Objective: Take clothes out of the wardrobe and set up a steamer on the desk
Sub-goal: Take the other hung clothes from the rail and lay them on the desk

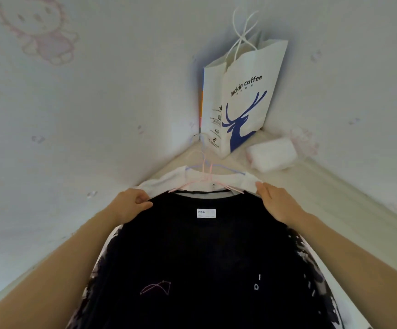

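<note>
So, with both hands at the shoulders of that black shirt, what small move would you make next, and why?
Probably let go with both hands. The black shirt already lies flat on the desk over the white shirt, on its pink hanger; the left hand pinches one shoulder, the right hand rests on the other.

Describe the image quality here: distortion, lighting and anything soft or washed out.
Head view: wide-angle bending bows the walls; soft, even light; the black shirt is so dark it loses detail; pale paper bag stays readable; forearms blur at the lower edges.
</note>
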A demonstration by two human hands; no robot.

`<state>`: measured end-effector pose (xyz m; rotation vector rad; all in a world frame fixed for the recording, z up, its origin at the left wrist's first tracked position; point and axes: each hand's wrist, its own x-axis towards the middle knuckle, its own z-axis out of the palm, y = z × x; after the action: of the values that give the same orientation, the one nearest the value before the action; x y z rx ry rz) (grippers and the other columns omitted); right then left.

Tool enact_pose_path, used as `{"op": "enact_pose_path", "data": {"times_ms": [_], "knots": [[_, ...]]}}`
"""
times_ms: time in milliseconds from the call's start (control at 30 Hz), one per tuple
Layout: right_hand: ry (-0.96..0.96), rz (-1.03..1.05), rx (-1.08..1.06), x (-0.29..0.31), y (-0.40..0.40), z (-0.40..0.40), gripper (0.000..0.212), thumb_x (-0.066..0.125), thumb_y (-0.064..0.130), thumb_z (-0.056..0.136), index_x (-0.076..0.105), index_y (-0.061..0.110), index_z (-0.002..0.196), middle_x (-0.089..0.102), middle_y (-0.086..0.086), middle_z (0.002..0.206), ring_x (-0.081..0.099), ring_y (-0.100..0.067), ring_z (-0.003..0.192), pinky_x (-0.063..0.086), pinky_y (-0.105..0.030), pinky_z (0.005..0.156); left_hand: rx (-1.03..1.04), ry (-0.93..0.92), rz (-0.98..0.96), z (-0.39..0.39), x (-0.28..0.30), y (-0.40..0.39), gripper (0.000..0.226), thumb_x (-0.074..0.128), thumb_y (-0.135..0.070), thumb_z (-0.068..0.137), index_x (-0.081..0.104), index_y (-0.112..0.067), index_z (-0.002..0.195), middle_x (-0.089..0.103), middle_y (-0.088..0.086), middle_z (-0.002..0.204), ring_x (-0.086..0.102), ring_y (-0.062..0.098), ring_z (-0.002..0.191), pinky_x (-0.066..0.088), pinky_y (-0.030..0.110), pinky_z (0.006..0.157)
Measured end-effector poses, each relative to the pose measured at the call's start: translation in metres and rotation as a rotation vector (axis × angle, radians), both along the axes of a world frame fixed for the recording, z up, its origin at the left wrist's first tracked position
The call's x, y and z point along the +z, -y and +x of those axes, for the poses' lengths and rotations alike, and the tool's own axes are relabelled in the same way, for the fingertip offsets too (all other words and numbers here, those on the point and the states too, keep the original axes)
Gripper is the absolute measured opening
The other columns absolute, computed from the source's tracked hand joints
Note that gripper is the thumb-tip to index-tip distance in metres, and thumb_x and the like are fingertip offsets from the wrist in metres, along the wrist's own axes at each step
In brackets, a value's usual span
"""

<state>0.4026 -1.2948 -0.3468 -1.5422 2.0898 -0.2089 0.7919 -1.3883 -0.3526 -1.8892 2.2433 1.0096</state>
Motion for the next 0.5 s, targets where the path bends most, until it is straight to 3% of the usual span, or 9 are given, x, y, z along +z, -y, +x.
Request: {"op": "enact_pose_path", "data": {"times_ms": [167, 300, 400, 500], "knots": [[-0.025, 0.047, 0.177, -0.013, -0.005, -0.014, 0.021, 0.042, 0.026, 0.099, 0.058, 0.013, 0.095, 0.062, -0.006, 0.094, 0.059, -0.028, 0.09, 0.043, -0.036, 0.075, -0.031, 0.041, -0.1, -0.003, -0.004, -0.011, 0.007, 0.054, -0.029, 0.094, 0.055, -0.023, 0.091, 0.06, 0.002, 0.091, 0.058, 0.025, 0.088, 0.045, 0.036, 0.079], [-0.093, -0.182, 0.177, -0.013, -0.022, -0.009, 0.016, 0.043, 0.023, 0.1, 0.056, 0.014, 0.103, 0.057, -0.005, 0.092, 0.055, -0.028, 0.082, 0.041, -0.036, 0.072, 0.048, -0.012, -0.228, -0.007, 0.002, -0.03, 0.006, 0.047, -0.031, 0.096, 0.051, -0.028, 0.092, 0.061, -0.003, 0.092, 0.058, 0.022, 0.086, 0.049, 0.041, 0.077], [0.067, -0.357, 0.102, 0.006, -0.022, -0.008, 0.011, 0.052, 0.016, 0.096, 0.061, 0.011, 0.101, 0.057, -0.004, 0.088, 0.054, -0.021, 0.079, 0.036, -0.026, 0.071, 0.072, -0.123, -0.344, -0.013, 0.019, -0.03, 0.005, 0.052, -0.021, 0.095, 0.056, -0.019, 0.096, 0.063, 0.003, 0.094, 0.059, 0.026, 0.087, 0.048, 0.041, 0.079], [0.093, -0.476, 0.073, 0.027, -0.006, -0.013, 0.009, 0.055, 0.012, 0.095, 0.062, 0.008, 0.095, 0.058, -0.003, 0.087, 0.053, -0.018, 0.079, 0.032, -0.022, 0.07, 0.06, -0.173, -0.486, -0.02, 0.04, -0.012, 0.007, 0.056, -0.012, 0.093, 0.061, -0.011, 0.098, 0.064, 0.011, 0.096, 0.06, 0.03, 0.087, 0.048, 0.04, 0.081]]}}
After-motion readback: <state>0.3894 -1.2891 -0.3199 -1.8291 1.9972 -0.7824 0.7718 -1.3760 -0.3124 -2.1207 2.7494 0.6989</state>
